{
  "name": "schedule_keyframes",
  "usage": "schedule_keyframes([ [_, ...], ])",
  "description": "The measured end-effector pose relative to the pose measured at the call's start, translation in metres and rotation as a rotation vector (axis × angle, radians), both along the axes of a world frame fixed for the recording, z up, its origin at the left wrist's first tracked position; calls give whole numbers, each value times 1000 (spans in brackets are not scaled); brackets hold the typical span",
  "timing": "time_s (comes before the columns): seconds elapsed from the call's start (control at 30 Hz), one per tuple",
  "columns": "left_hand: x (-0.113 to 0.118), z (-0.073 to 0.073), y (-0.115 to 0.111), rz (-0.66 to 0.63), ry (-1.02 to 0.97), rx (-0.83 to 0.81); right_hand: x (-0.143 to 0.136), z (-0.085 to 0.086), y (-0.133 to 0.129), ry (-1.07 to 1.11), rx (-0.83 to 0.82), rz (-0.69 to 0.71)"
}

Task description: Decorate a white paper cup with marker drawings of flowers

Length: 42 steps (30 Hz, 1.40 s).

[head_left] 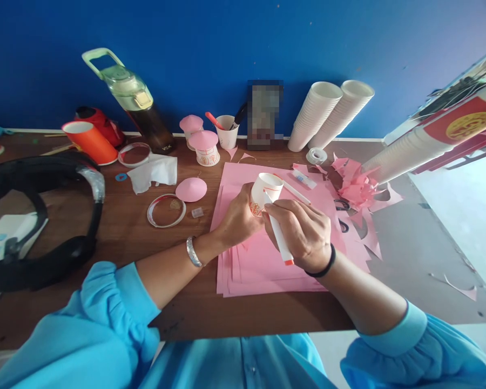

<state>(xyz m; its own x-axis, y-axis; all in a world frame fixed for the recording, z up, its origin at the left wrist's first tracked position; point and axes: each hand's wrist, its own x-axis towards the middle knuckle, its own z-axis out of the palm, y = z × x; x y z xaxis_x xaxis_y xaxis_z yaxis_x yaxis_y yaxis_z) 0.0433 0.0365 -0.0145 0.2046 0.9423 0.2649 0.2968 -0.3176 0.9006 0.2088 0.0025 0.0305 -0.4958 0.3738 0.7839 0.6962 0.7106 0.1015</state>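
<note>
Tilted above a stack of pink paper [263, 270], a white paper cup [266, 186] carries orange-red drawing on its side. Fingers of my left hand [240, 219] are wrapped round it from the left. My right hand [302, 232] grips a white marker [281, 240] with an orange end, its tip at the cup's wall. On the paper behind lies a white pen-like stick [295, 192]. Farther back stand small cups with pink cone tops, the nearer one [208, 154] with orange drawings. A loose pink cone [191, 189] rests left of the paper.
Stacked white cups [314, 116] stand against the blue wall, beside a phone [264, 116] and a cup of pens [228, 135]. Pink scraps [356, 186] and scissors [343, 224] lie right. Tape rolls [166, 210], a bottle [133, 102] and a black headband-like frame [95, 216] occupy the left.
</note>
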Motion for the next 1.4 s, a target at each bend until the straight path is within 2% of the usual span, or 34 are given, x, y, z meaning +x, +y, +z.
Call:
schedule_keyframes([
  [0.43, 0, -3, 1, -2, 14, 52, -1, -3, 1, -3, -42, -21],
  [0.6, 0, 0, 0, -54, -91, -46, -3, -2, -1, 7, -61, 1],
  [0.9, -2, 12, -3, -32, -31, -214, -5, -7, -4, 9, -123, 62],
  [1.4, -4, 8, 0, -29, -98, -262, -1, -6, -4, 36, -117, 76],
])
